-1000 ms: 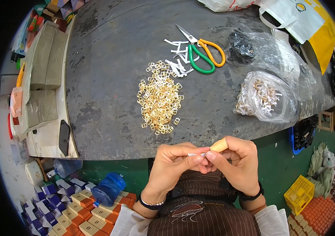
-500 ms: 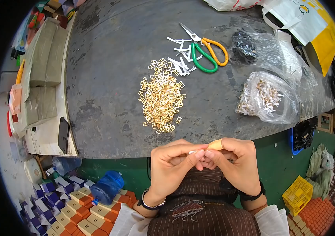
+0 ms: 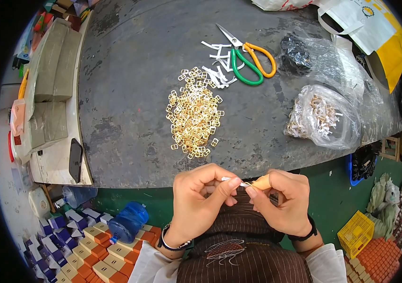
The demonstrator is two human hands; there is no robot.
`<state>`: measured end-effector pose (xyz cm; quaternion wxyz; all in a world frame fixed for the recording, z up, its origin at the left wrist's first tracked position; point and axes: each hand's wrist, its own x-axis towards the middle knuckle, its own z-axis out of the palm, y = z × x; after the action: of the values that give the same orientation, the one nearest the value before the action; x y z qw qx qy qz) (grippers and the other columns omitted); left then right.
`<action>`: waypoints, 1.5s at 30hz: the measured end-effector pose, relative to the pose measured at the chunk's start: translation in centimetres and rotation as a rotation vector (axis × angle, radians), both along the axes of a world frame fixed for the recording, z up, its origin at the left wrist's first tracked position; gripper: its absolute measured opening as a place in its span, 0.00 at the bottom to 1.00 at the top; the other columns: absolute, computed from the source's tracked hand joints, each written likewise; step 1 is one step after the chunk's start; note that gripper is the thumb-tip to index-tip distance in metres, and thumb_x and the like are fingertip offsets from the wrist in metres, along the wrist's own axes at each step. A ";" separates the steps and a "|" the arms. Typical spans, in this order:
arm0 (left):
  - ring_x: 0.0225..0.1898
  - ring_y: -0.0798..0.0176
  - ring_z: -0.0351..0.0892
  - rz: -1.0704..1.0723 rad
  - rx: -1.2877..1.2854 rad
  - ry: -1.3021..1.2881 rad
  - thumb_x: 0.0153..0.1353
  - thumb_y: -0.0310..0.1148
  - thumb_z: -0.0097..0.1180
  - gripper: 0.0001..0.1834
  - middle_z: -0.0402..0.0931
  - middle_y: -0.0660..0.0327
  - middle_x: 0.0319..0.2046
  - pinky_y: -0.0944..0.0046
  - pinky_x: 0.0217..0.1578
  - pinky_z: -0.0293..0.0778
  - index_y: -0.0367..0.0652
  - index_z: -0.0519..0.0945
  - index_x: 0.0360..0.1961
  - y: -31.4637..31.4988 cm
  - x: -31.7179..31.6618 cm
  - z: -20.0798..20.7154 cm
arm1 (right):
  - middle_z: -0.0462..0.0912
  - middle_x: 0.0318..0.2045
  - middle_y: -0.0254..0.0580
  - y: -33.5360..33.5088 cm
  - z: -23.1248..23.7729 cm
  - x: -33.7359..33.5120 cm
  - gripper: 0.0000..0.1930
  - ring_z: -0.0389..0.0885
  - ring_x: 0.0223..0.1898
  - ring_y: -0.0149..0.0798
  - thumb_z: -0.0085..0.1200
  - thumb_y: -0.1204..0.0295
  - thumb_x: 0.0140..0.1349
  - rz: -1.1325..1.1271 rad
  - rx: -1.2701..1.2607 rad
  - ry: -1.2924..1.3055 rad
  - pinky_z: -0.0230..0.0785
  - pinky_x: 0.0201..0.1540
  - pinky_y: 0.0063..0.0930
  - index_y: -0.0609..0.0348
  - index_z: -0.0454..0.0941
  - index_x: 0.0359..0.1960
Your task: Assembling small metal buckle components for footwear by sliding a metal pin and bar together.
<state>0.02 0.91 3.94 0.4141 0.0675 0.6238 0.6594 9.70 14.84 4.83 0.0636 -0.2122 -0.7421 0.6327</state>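
Just off the table's near edge, my left hand (image 3: 198, 203) pinches a short white strip (image 3: 225, 179) between thumb and index finger. My right hand (image 3: 286, 203) faces it, closed on a small gold buckle (image 3: 247, 184) that the strip seems to pass through. A tan finger cover (image 3: 262, 182) sits on my right index finger, and the fingertips partly hide the buckle. Beyond my hands lies a heap of gold buckles (image 3: 192, 118). Several loose white strips (image 3: 217, 78) lie behind it, beside scissors (image 3: 247, 66) with one green and one orange handle.
A clear plastic bag (image 3: 321, 118) of buckles with white strips lies at the right of the dark table (image 3: 125, 94). Crumpled clear plastic and a white-and-yellow bag (image 3: 366, 28) are behind it. A phone (image 3: 75, 160) rests on the left ledge. Below stand a blue bottle (image 3: 129, 221) and stacked boxes.
My hands have drawn slightly apart, the left moving left. More of the white strip and the gold buckle now shows between my fingertips.
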 end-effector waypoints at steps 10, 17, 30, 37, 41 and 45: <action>0.22 0.74 0.76 0.025 -0.050 0.116 0.58 0.21 0.58 0.03 0.76 0.61 0.23 0.76 0.22 0.74 0.30 0.79 0.29 0.5 0.3 1.0 | 0.74 0.16 0.38 -0.2 0.0 0.0 0.05 0.72 0.14 0.26 0.60 0.83 0.50 -0.032 0.117 0.061 0.62 0.16 0.18 0.66 0.75 0.22; 0.22 0.71 0.77 0.052 -0.131 0.215 0.56 0.18 0.58 0.01 0.76 0.58 0.24 0.74 0.22 0.74 0.29 0.79 0.28 1.0 0.7 1.6 | 0.72 0.15 0.38 -0.7 -0.3 0.0 0.06 0.72 0.13 0.27 0.61 0.84 0.48 -0.082 0.206 0.109 0.61 0.15 0.18 0.67 0.74 0.22; 0.28 0.67 0.80 0.251 -0.003 0.504 0.48 0.16 0.64 0.08 0.81 0.53 0.28 0.73 0.28 0.74 0.32 0.82 0.31 1.3 2.7 0.2 | 0.71 0.14 0.38 -2.3 0.3 -0.5 0.07 0.71 0.12 0.31 0.61 0.83 0.47 -0.209 0.485 0.182 0.61 0.14 0.20 0.66 0.73 0.22; 0.29 0.66 0.80 0.348 0.121 0.538 0.48 0.16 0.64 0.08 0.80 0.52 0.28 0.73 0.29 0.75 0.32 0.82 0.32 1.1 3.6 -0.8 | 0.72 0.15 0.39 -3.3 0.1 -0.6 0.08 0.71 0.11 0.33 0.62 0.82 0.46 -0.294 0.527 0.259 0.62 0.13 0.22 0.65 0.73 0.22; 0.29 0.67 0.80 0.333 0.120 0.545 0.50 0.17 0.63 0.06 0.80 0.52 0.29 0.72 0.29 0.76 0.33 0.82 0.31 1.0 3.6 -0.9 | 0.72 0.14 0.40 -3.4 -0.1 -0.4 0.08 0.71 0.11 0.34 0.61 0.82 0.47 -0.301 0.505 0.275 0.62 0.13 0.23 0.65 0.72 0.22; 0.26 0.63 0.80 0.305 0.115 0.705 0.49 0.18 0.63 0.06 0.80 0.53 0.26 0.70 0.26 0.75 0.34 0.82 0.30 0.9 3.5 -1.1 | 0.73 0.15 0.42 -3.6 0.2 -0.4 0.08 0.71 0.11 0.35 0.61 0.81 0.47 -0.300 0.536 0.277 0.61 0.13 0.23 0.66 0.72 0.22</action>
<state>3.48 1.82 2.84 0.0670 0.2195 0.6926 0.6839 9.35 11.23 5.06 0.3098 -0.2069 -0.8268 0.4214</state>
